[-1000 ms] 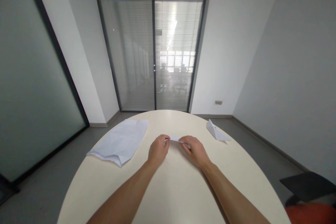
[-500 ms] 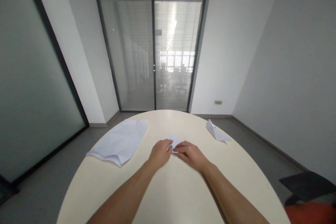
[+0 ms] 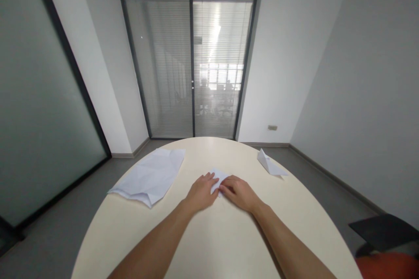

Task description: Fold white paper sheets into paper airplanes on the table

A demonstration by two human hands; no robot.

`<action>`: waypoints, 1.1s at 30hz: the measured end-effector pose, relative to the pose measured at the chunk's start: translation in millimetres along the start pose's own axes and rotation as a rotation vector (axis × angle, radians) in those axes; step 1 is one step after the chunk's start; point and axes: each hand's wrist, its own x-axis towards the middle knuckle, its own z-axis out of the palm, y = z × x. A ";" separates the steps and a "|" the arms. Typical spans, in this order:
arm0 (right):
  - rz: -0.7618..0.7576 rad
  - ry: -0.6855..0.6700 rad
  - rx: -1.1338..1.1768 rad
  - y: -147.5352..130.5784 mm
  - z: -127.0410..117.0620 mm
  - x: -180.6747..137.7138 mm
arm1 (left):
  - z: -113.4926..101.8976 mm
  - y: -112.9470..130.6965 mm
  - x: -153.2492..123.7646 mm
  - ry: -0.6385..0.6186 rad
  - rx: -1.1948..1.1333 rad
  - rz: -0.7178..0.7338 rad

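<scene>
"Where's the paper [image 3: 220,175]?"
"Mid-scene on the table [image 3: 203,248], between the hands. Left hand [image 3: 201,192] spread on it; right hand [image 3: 240,194] bunched, pinch unclear."
"Advice?"
"Steady it left, align edges, press firmly."

From the wearer's head, the round desk [image 3: 219,239] is viewed from its near side, forward and downward over the forearms [image 3: 165,237]. The left hand [image 3: 202,192] and right hand [image 3: 240,192] are framed close, below centre. Beyond, the glazed doors [image 3: 157,69] are faced nearly square-on; a frosted panel [image 3: 42,96] and grey wall [image 3: 366,74] are caught at the wide view's edges.
</scene>
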 end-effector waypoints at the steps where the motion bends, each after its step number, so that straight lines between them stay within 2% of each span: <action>1: 0.015 0.018 -0.005 2.6 1.6 -0.2 | -0.4 0.5 -0.5 -0.002 -0.001 0.002; 11: 0.120 0.077 -0.079 23.8 11.9 -0.4 | -2.2 3.7 -1.5 -0.030 0.029 0.005; 19: 0.231 0.118 -0.122 28.0 7.5 0.1 | -5.7 6.0 -3.3 -0.090 -0.049 0.141; 26: 0.117 0.071 -0.046 38.8 16.9 -0.7 | -12.1 8.8 -3.8 -0.127 -0.103 0.219; 33: 0.081 0.028 -0.055 40.1 18.2 -0.8 | -12.3 8.9 -4.2 -0.127 -0.115 0.241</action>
